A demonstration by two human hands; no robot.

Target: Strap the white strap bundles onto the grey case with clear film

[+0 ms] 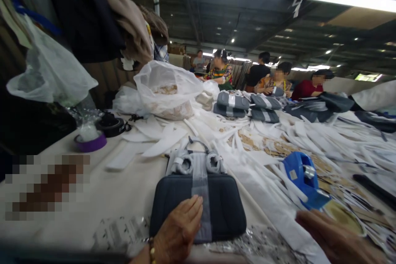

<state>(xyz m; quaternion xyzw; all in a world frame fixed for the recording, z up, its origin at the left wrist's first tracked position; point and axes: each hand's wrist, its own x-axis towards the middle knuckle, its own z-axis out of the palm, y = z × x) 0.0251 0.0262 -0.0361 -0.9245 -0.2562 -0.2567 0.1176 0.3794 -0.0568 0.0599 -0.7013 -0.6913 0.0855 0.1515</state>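
A dark blue-grey handbag [167, 198] lies flat in front of me, with a translucent strip [202, 210] running down its middle. Its handle end, partly covered in white wrapping [184, 164], points away from me. My left hand [179, 227] rests on the bag's front, fingers stretched out and touching the strip's edge. At the lower right, my right hand [337, 235] is blurred, apart from the bag, with fingers that look extended and nothing visible in them. Beyond it stands a blue tape dispenser [298, 177]. Clear printed plastic [120, 235] sticks out beneath the bag.
Several wrapped dark bags [232, 101] are stacked farther back. White strips [297, 132] and brown scraps [281, 147] cover the right side. A purple tape roll [90, 142], a black roll [109, 124] and a plastic sack [167, 86] stand left. Several people work across the table.
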